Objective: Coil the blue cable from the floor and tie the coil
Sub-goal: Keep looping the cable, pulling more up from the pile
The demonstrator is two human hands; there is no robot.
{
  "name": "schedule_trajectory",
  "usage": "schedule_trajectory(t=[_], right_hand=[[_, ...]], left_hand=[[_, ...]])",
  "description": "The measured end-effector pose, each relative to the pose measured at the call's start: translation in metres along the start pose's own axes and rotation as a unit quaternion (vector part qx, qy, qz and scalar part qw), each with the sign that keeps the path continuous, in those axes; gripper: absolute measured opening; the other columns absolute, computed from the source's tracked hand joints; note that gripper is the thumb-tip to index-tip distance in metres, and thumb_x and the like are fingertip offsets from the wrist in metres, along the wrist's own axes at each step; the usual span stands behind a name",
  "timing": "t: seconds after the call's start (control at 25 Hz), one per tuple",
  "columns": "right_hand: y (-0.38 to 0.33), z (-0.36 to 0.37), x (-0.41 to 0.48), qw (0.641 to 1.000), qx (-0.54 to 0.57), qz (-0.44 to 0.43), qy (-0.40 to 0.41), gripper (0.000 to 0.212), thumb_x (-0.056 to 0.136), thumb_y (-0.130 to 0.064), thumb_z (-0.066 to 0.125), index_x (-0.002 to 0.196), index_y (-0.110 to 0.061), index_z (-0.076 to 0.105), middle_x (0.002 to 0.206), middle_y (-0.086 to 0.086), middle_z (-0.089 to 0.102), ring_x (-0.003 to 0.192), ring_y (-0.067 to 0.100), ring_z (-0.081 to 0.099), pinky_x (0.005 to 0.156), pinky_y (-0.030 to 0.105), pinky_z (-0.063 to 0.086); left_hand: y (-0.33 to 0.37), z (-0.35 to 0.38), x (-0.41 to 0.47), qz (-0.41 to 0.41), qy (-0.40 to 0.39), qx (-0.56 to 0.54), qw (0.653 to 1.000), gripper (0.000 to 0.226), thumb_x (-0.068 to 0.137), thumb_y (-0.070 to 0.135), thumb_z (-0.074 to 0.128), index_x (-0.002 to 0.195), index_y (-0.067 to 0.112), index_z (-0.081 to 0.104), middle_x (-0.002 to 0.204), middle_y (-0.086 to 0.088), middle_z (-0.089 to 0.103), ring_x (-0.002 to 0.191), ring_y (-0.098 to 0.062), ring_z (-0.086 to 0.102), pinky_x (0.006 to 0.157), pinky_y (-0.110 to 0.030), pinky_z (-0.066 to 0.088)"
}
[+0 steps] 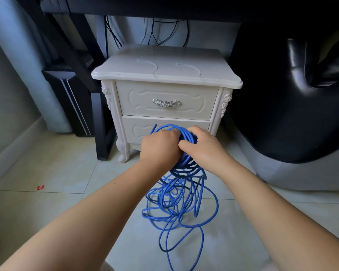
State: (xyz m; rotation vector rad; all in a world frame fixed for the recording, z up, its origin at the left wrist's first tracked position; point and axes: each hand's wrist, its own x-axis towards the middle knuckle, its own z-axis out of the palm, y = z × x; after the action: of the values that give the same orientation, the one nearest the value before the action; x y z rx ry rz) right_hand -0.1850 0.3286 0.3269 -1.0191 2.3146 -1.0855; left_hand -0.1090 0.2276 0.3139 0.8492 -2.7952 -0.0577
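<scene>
A small red scrap was noted on the tiled floor at the lower left of the frame. A black desk frame was recorded at the upper left. A white nightstand stood just beside it at the upper centre, with a silver handle on the upper drawer. Black wires were seen hanging behind the nightstand.

The left hand was found at the centre of the frame, in front of the lower drawer. Its fingers were curled tightly round a bundle of gathered loops of the blue cable. The loops were seen to rise in an arc above the knuckles and to emerge again below the fist. The fingertips were hidden behind the bundle. One cable end was seen standing up at the left of the arc.

The right hand was found immediately to the right, touching the left hand. Its fingers were bent over the top of the same bundle and its thumb was laid toward the left knuckles, so the loops were enclosed between them.

The rest of the cable was seen hanging from the bundle to the floor. It lay there in loose tangled loops at the lower centre, between the forearms. One strand was cut off by the bottom edge.

A glossy black seat was recorded at the right.
</scene>
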Motion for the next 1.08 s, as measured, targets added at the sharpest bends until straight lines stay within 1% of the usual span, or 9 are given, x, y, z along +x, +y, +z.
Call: schedule_trajectory(t=[0.2, 0.36, 0.48, 0.6, 0.68, 0.8, 0.92, 1.04, 1.08], right_hand=[[0.002, 0.001, 0.001, 0.997, -0.067, -0.03, -0.001, 0.027, 0.09, -0.023, 0.046, 0.117, -0.021, 0.051, 0.113, 0.003, 0.056, 0.095, 0.022, 0.053, 0.077, 0.034, 0.043], [0.006, -0.003, 0.004, 0.998, -0.055, -0.013, 0.005, 0.039, 0.09, -0.014, 0.048, 0.128, -0.025, 0.048, 0.102, -0.001, 0.059, 0.074, 0.015, 0.055, 0.059, 0.027, 0.038], [0.009, -0.008, 0.004, 0.999, 0.019, 0.026, 0.008, 0.038, 0.086, -0.01, 0.054, 0.119, -0.029, 0.056, 0.097, -0.007, 0.063, 0.076, 0.012, 0.058, 0.059, 0.024, 0.043], [0.011, -0.007, 0.002, 0.994, 0.08, 0.071, 0.011, 0.04, 0.068, -0.029, 0.064, 0.107, -0.038, 0.062, 0.091, -0.007, 0.066, 0.086, 0.018, 0.062, 0.066, 0.028, 0.046], [0.01, -0.001, 0.001, 0.992, 0.093, 0.08, 0.017, 0.033, 0.06, -0.039, 0.059, 0.093, -0.039, 0.061, 0.078, -0.003, 0.067, 0.076, 0.02, 0.063, 0.063, 0.036, 0.052], [0.005, 0.01, -0.001, 0.994, 0.068, 0.07, 0.042, 0.025, 0.067, -0.047, 0.048, 0.088, -0.035, 0.056, 0.079, 0.001, 0.068, 0.079, 0.026, 0.066, 0.077, 0.048, 0.058], [-0.002, 0.015, -0.004, 0.996, 0.0, 0.07, 0.059, 0.018, 0.087, -0.044, 0.042, 0.097, -0.032, 0.051, 0.088, 0.001, 0.064, 0.088, 0.03, 0.061, 0.084, 0.043, 0.052], [-0.003, 0.021, -0.004, 0.993, -0.065, 0.08, 0.058, 0.022, 0.097, -0.036, 0.037, 0.106, -0.017, 0.045, 0.102, 0.012, 0.062, 0.094, 0.035, 0.053, 0.08, 0.04, 0.045], [-0.002, 0.024, -0.004, 0.992, -0.081, 0.082, 0.05, 0.025, 0.098, -0.035, 0.035, 0.109, -0.014, 0.043, 0.108, 0.016, 0.061, 0.094, 0.035, 0.05, 0.079, 0.04, 0.043]], left_hand=[[-0.006, -0.001, 0.002, 0.007, 0.007, -0.021, 1.0, 0.023, 0.088, 0.043, 0.051, 0.087, 0.022, 0.041, 0.067, 0.005, 0.043, 0.07, -0.023, 0.046, 0.057, -0.029, 0.03], [-0.005, -0.001, 0.001, 0.008, 0.033, -0.017, 0.999, 0.022, 0.086, 0.043, 0.052, 0.084, 0.024, 0.041, 0.062, 0.005, 0.041, 0.07, -0.023, 0.048, 0.055, -0.028, 0.027], [-0.005, -0.004, -0.001, 0.025, 0.053, -0.004, 0.998, 0.024, 0.086, 0.045, 0.053, 0.085, 0.026, 0.039, 0.07, 0.005, 0.048, 0.072, -0.021, 0.051, 0.05, -0.028, 0.022], [-0.006, -0.006, -0.003, 0.039, 0.083, 0.02, 0.996, 0.02, 0.09, 0.039, 0.052, 0.086, 0.027, 0.036, 0.079, 0.005, 0.048, 0.081, -0.021, 0.057, 0.047, -0.029, 0.016], [-0.007, -0.006, -0.003, 0.064, 0.108, 0.019, 0.992, 0.019, 0.088, 0.031, 0.055, 0.086, 0.026, 0.036, 0.085, 0.004, 0.056, 0.086, -0.022, 0.06, 0.049, -0.03, 0.018], [-0.009, 0.0, 0.0, 0.125, 0.142, 0.027, 0.982, 0.024, 0.076, 0.017, 0.064, 0.078, 0.023, 0.041, 0.079, 0.0, 0.063, 0.079, -0.027, 0.062, 0.06, -0.031, 0.032], [-0.007, 0.005, 0.003, 0.131, 0.153, 0.03, 0.979, 0.011, 0.081, 0.016, 0.04, 0.08, 0.019, 0.051, 0.083, -0.002, 0.064, 0.085, -0.028, 0.06, 0.072, -0.036, 0.042], [-0.002, 0.004, 0.003, 0.103, 0.034, 0.06, 0.992, 0.021, 0.094, 0.015, 0.038, 0.109, 0.015, 0.053, 0.116, -0.006, 0.058, 0.119, -0.027, 0.05, 0.099, -0.038, 0.037], [-0.001, 0.005, 0.003, 0.082, -0.008, 0.06, 0.995, 0.022, 0.096, 0.015, 0.04, 0.115, 0.014, 0.051, 0.12, -0.007, 0.056, 0.123, -0.027, 0.047, 0.099, -0.037, 0.037]])
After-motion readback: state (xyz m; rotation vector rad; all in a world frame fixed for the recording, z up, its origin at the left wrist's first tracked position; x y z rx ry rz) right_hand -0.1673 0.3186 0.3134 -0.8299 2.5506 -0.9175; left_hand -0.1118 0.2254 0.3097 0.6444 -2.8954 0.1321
